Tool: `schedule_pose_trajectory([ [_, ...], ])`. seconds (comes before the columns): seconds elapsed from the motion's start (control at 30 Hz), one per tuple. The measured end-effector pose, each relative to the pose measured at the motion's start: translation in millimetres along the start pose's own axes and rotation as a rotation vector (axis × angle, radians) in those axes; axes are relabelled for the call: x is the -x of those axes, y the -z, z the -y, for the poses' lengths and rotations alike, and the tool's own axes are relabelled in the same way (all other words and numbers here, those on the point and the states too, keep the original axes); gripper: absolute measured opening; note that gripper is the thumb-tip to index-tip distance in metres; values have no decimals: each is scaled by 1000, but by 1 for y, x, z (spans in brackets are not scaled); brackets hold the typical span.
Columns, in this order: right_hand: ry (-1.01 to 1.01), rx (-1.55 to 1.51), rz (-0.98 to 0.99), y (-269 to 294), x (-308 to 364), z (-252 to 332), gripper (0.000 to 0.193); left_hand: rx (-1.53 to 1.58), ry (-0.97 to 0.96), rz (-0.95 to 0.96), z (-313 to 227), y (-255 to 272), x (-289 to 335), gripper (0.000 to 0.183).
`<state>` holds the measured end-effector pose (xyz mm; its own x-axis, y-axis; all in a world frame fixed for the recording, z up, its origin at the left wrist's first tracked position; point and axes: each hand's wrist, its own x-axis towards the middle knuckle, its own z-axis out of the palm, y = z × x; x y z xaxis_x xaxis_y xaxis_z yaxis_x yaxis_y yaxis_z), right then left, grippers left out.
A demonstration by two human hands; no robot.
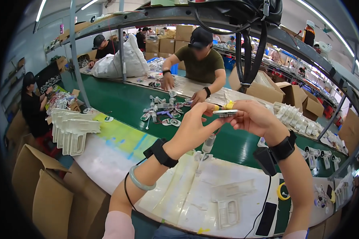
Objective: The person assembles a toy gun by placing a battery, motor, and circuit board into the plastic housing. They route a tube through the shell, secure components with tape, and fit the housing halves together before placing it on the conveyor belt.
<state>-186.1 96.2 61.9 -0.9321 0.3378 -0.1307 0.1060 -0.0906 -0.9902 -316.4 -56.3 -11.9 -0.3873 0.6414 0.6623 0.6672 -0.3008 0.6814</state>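
Note:
Raised above the bench, my left hand pinches a small flat white piece that looks like a circuit board. My right hand grips its other side, fingers curled. Yellow bits show by the fingertips; I cannot make out whether they are tape or finger covers. Below the hands, a silvery cylinder like a small motor hangs, with red wire above it. On the white work surface lies a white gun-shaped plastic shell.
Opposite, a person reaches toward a pile of small assemblies on the green belt. White shells are stacked at left, beside an open carton. A phone and yellow tape roll lie at right. A black bag hangs overhead.

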Motion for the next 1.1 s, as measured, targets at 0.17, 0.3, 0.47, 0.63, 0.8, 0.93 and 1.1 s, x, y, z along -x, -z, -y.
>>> schedule_pose_trajectory([
  [0.17, 14, 99, 2, -22, 19, 9, 25, 264, 162, 173, -10, 21, 0, 27],
  [0.3, 415, 672, 0, -27, 22, 8, 23, 403, 255, 221, -18, 29, 4, 25],
  [0.47, 651, 711, 64, -33, 24, 7, 17, 385, 238, 220, -19, 36, 18, 19],
  [0.63, 713, 672, -8, -43, 30, 7, 18, 73, 148, 27, -11, 45, 32, 14],
  [0.8, 626, 541, -9, -37, 29, 3, 18, -161, -18, -205, -14, 56, 31, 12],
  [0.93, 773, 562, 18, -15, 21, -1, 19, -263, -192, -234, -10, 51, 22, 11],
  [1.1, 926, 20, -37, -65, -7, -43, 15, 107, 259, -343, 18, 123, 66, 26],
])
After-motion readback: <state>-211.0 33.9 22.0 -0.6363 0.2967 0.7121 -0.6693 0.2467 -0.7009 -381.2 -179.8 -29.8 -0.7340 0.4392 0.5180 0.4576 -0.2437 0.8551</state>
